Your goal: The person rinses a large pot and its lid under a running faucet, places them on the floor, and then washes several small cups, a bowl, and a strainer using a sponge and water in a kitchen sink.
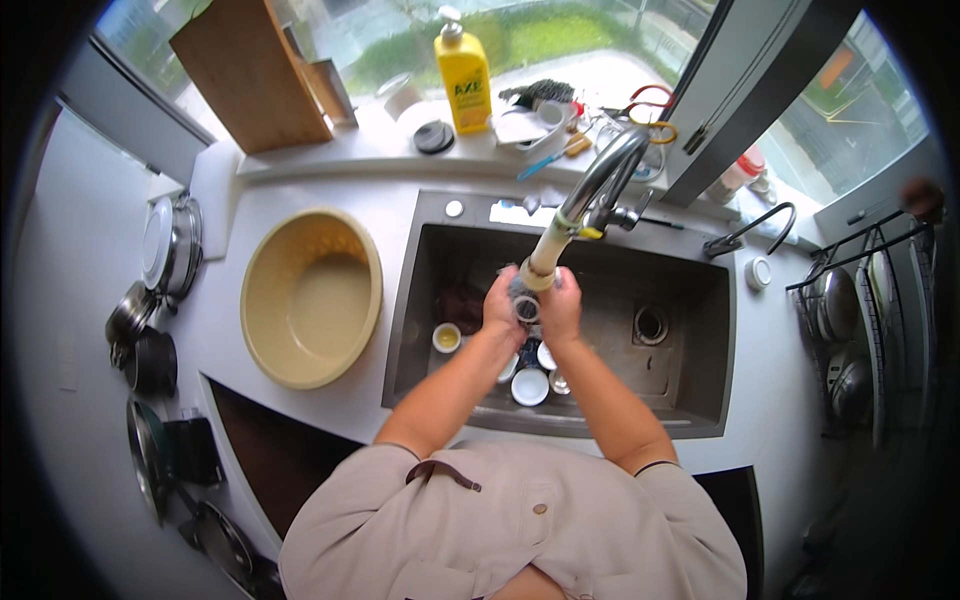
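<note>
Both my hands are together over the sink [705, 352], right below the pale hose end of the faucet [550, 251]. Between my left hand [499, 304] and my right hand [562, 304] is a small cup with a round pale rim [526, 308], its opening towards me. Something greyish shows at the fingers, too blurred to name; the faucet end partly covers the fingertips. Lower in the sink lie several small white cups, one white cup [529, 387] in front and a clear glass [559, 382] beside it. Another white cup [447, 338] farther left holds yellowish liquid.
Left of the sink stands a large beige basin [311, 300]. On the windowsill are a yellow detergent bottle [465, 82], a blue-handled brush [551, 156] and scissors [652, 112]. A dish rack [840, 300] is at the right; pots [172, 247] line the left.
</note>
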Available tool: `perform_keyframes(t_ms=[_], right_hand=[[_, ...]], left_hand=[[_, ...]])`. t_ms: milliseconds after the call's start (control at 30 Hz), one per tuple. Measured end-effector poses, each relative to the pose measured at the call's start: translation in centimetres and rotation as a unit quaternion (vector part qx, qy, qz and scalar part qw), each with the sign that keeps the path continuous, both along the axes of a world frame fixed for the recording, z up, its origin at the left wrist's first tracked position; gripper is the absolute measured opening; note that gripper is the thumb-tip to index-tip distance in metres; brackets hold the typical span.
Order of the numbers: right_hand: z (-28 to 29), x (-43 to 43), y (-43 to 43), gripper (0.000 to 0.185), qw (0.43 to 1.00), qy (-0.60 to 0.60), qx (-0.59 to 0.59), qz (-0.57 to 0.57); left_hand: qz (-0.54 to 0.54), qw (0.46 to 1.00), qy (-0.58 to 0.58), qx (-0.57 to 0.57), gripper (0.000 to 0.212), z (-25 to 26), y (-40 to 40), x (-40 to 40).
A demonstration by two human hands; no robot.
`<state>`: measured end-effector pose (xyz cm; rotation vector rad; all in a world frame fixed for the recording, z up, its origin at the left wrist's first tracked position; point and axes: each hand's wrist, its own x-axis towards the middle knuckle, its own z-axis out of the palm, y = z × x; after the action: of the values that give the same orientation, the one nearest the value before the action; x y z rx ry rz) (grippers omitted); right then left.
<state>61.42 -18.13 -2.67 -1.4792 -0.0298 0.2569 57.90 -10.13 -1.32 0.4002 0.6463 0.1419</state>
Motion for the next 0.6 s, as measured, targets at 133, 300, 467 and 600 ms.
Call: perform_keyframes(t_ms=[133,300,467,600], right_hand=[[1.4,-0.8,0.7,0.023,0.997,-0.066,0.042,0.022],[3.0,-3.5,0.2,0.043,0.913,-0.344,-0.219,-0.010],[3.0,-4.6,-0.2,0.032,0.837,-0.487,-0.233,0.089],[2.2,-1.7,1.1,0.023,0.894,-0.276,-0.341,0.096]], left_hand=[[0.057,0.992,0.022,-0.114,0.037,-0.6,-0.1,-0.4],[0.103,0.988,0.103,-0.052,0.041,-0.8,0.5,-0.9],[0.058,0.982,0.073,0.164,0.040,-3.8,0.5,-2.5],[-0.028,0.915,0.056,0.398,0.034,-5.4,0.3,-3.4]])
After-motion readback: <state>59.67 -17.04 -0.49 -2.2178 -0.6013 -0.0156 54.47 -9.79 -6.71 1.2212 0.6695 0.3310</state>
